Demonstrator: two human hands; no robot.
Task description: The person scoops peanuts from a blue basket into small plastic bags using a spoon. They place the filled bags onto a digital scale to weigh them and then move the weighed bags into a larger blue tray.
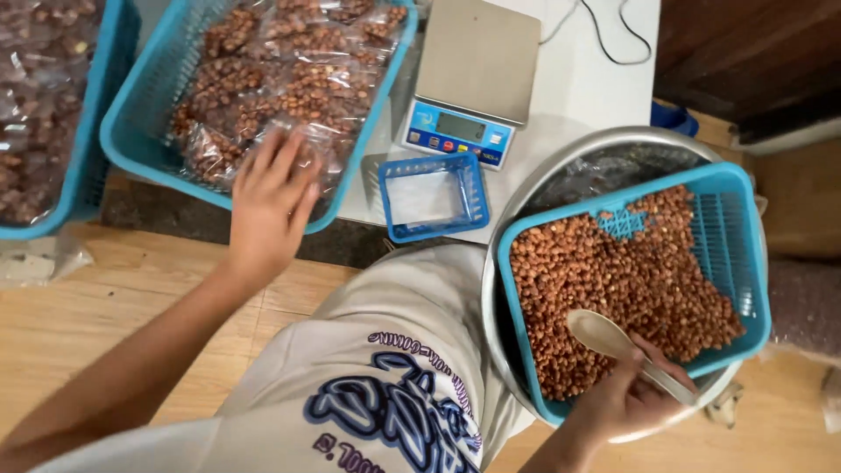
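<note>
Wooden floor (105,307) carries everything within my reach. I rest my left hand (267,206), fingers spread, on packed nut bags (289,88) in their blue basket (131,131); my right hand (626,398) grips a spoon (604,337) over loose peanuts (626,280), ready for scooping.

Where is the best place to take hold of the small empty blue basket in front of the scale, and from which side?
Probably the small blue basket by its near rim, from above: it sits upright and empty, with the scale crowding its far side.
</note>
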